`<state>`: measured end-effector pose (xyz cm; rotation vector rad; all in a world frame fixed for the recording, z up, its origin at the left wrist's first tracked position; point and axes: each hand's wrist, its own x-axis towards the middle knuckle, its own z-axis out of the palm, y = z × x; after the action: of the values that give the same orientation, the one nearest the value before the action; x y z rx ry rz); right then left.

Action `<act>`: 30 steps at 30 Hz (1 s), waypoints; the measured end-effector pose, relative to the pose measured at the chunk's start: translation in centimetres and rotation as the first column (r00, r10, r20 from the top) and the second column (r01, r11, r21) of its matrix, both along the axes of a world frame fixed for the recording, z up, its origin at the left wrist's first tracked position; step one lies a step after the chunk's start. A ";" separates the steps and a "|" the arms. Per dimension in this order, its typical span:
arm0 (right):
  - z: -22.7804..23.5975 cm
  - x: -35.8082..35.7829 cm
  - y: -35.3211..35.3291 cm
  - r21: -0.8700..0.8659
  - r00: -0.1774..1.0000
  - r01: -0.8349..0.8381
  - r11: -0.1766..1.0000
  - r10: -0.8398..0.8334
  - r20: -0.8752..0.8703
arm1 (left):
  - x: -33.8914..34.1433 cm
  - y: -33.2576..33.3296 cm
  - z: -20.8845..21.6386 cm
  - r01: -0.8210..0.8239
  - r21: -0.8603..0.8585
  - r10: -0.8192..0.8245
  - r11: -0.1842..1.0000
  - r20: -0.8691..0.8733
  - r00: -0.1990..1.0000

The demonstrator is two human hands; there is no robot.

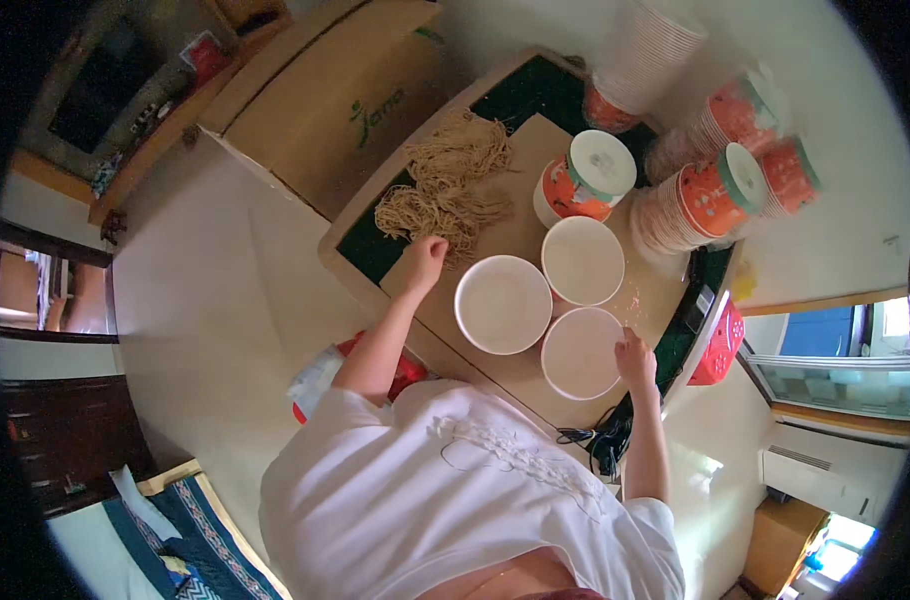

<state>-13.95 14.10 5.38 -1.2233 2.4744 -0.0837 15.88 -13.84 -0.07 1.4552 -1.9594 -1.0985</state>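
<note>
Three white, round paper tubs (pixel 503 304), (pixel 583 262), (pixel 581 353) stand close together, mouths up, on the cardboard-covered table. Beside the nearest right tub, my right hand (pixel 636 360) has its fingers closed at the rim. My left hand (pixel 427 264) is curled closed at the near edge of a pile of dried noodle bundles (pixel 440 212); what its fingers hold, if anything, is hidden. Another bundle of tan noodles (pixel 462 150) lies farther back. Behind the tubs stands an orange-and-white tub with a pale top (pixel 603 165).
Stacks of nested orange-and-white paper tubs (pixel 710 200) lie at the back right, and a tall stack (pixel 647 65) rises behind. A big cardboard box (pixel 325 100) stands at the back left. Black cables (pixel 607 440) lie at the near right edge; a red plastic stool (pixel 720 345) is beyond.
</note>
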 end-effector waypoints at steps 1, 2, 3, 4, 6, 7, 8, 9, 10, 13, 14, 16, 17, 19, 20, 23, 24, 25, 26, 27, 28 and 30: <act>0.2 -0.2 -0.1 -0.003 0.999 0.022 1.000 -0.022 0.028 | 0.2 -1.6 -1.6 0.001 -0.070 0.007 0.998 0.107 0.994; -0.3 -0.3 0.5 -0.076 0.997 0.045 0.996 -0.040 0.065 | 0.0 -2.9 -3.0 0.020 -0.137 0.010 0.990 0.211 0.977; -0.5 -0.3 0.7 -0.077 0.997 0.050 0.996 -0.045 0.060 | -0.6 -3.4 -3.9 0.044 -0.221 -0.005 0.974 0.174 0.985; -0.7 -0.4 0.9 -0.204 0.997 0.067 0.977 -0.060 0.041 | -1.3 -3.6 -4.2 0.049 -0.223 -0.011 0.973 0.169 0.986; -0.6 -0.7 1.4 -0.331 0.996 0.084 0.940 -0.083 0.017 | -2.7 -3.8 -4.6 0.182 -0.178 -0.103 0.967 0.379 0.920; -0.5 -0.8 1.7 -0.368 0.993 0.117 0.922 -0.107 0.046 | -3.7 -3.8 -4.5 0.208 -0.150 -0.110 0.966 0.488 0.866; -0.4 -1.0 2.1 -0.403 0.989 0.150 0.903 -0.130 0.076 | -4.5 -3.9 -4.5 0.218 -0.152 -0.120 0.964 0.484 0.867; -0.3 -1.0 2.4 -0.404 0.987 0.158 0.901 -0.141 0.073 | -5.2 -4.0 -4.4 0.172 -0.096 -0.092 0.980 0.549 0.831; -0.2 -0.9 2.9 -0.405 0.981 0.190 0.894 -0.163 0.100 | -6.0 -4.0 -4.5 0.124 -0.041 -0.073 0.992 0.612 0.787; 1.1 -0.2 3.2 -0.421 0.975 0.219 0.880 -0.177 0.137 | -4.9 -5.8 -9.3 -0.075 -0.075 0.098 0.994 0.386 0.917; 1.4 -0.1 3.8 -0.424 0.963 0.268 0.865 -0.227 0.145 | -5.1 -5.6 -6.0 -0.010 0.008 0.008 1.000 0.270 0.963; 2.1 0.0 4.5 -0.428 0.953 0.294 0.855 -0.228 0.199 | -4.6 -7.1 -7.4 -0.110 0.139 0.112 0.984 -0.005 0.994; 2.3 0.0 4.6 -0.434 0.946 0.300 0.849 -0.207 0.248 | -3.8 -7.8 -8.2 -0.206 0.199 0.209 0.958 0.008 0.978; 1.9 0.2 5.2 -0.441 0.939 0.315 0.840 -0.208 0.275 | -3.7 -6.7 -8.9 -0.017 0.017 0.014 1.000 0.167 0.986; 1.6 0.2 5.5 -0.446 0.929 0.338 0.828 -0.218 0.299 | -4.4 -5.9 -8.0 0.212 -0.130 -0.156 0.969 0.347 0.925; 1.2 0.8 5.4 -0.467 0.922 0.346 0.814 -0.202 0.331 | -4.6 -3.9 -8.6 0.331 -0.200 -0.203 0.922 0.478 0.855; 1.7 1.2 5.1 -0.469 0.914 0.355 0.809 -0.195 0.356 | -4.3 -3.7 -9.6 0.366 -0.276 -0.179 0.889 0.526 0.831; 2.1 1.4 5.2 -0.470 0.914 0.357 0.807 -0.199 0.353 | -4.6 -3.2 -8.1 0.335 -0.231 -0.147 0.914 0.581 0.801; 2.4 1.5 5.3 -0.485 0.921 0.343 0.805 -0.187 0.341 | -4.8 -3.7 -9.1 0.337 -0.232 -0.149 0.913 0.578 0.802; 2.9 1.5 5.3 -0.498 0.928 0.328 0.803 -0.173 0.331 | -5.0 -4.8 -10.4 0.203 -0.208 -0.112 0.957 0.383 0.917; 3.9 1.8 4.9 -0.486 0.927 0.329 0.809 -0.180 0.329 | -4.0 -5.7 -11.0 0.061 -0.153 -0.033 0.986 0.180 0.983; 4.2 1.9 5.4 -0.474 0.916 0.356 0.805 -0.202 0.346 | -3.1 -6.9 -9.8 -0.009 -0.124 0.009 0.992 -0.001 1.000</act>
<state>-12.10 19.51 9.61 -0.9214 2.4234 -1.0151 12.77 -20.76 -9.88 1.3965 -1.9815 -0.9553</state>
